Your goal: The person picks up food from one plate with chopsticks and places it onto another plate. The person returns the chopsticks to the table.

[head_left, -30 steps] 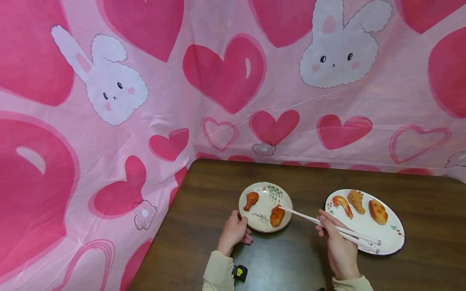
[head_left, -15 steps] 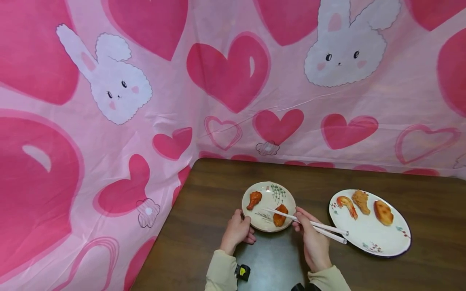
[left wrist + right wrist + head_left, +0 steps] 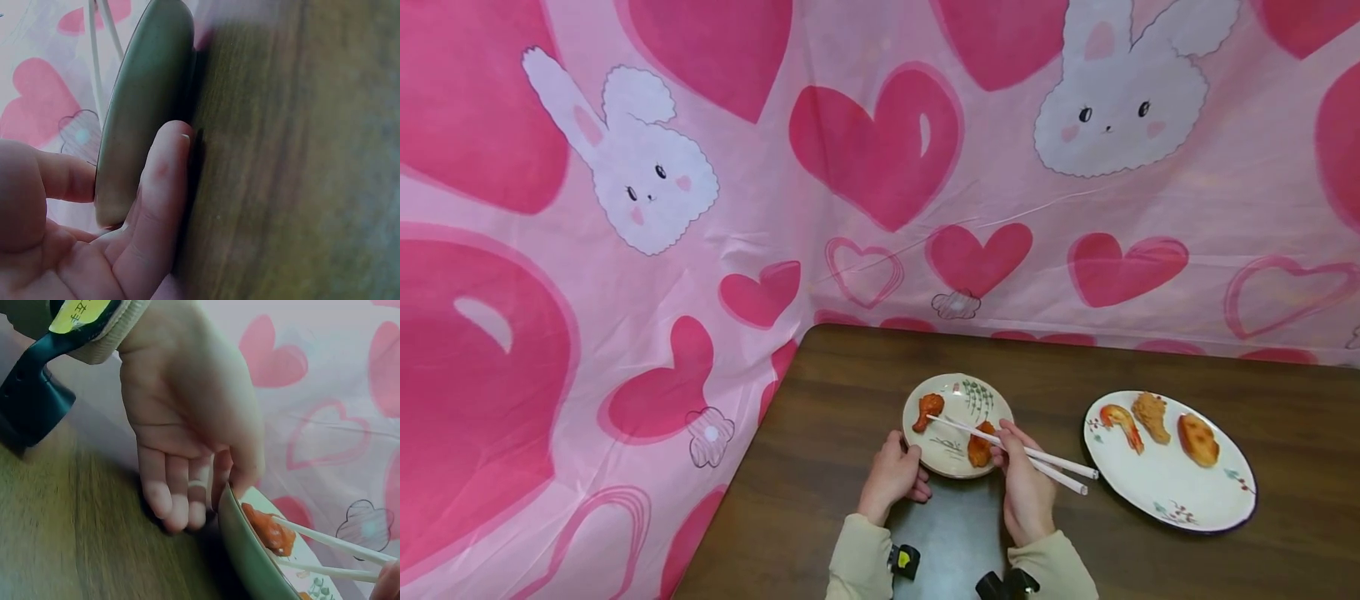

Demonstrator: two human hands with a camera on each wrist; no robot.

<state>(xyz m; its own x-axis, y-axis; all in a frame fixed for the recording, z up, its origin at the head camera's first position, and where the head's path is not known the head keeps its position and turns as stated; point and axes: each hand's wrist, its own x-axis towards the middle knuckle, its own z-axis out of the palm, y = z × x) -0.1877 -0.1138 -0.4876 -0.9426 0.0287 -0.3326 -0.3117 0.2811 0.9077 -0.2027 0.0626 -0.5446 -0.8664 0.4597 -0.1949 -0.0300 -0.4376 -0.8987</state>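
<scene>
A small round plate (image 3: 934, 446) bears a red-brown chicken drumstick (image 3: 931, 407) at its left and a glazed chicken wing piece (image 3: 980, 448) at its lower right. My left hand (image 3: 895, 472) grips the near left rim. In the left wrist view the thumb lies against the edge of the plate (image 3: 144, 106), with a finger (image 3: 164, 169) along its underside. White chopsticks (image 3: 1060, 461) are held in my right hand (image 3: 1026, 487), which is over the plate's right side. Their tips straddle the drumstick (image 3: 269, 531) in the right wrist view.
To the right, a white oval plate (image 3: 1195, 492) with a dark rim carries a shrimp (image 3: 1122, 427), a fried chicken piece (image 3: 1151, 417) and a golden bun-like piece (image 3: 1198, 440). Pink heart-print cloth (image 3: 880, 158) stands behind and left of the brown wooden table (image 3: 820, 392).
My right hand has moved left, from beside the oval plate to the round one. The chopstick tips have gone from the wing piece to the drumstick. My left hand keeps its hold.
</scene>
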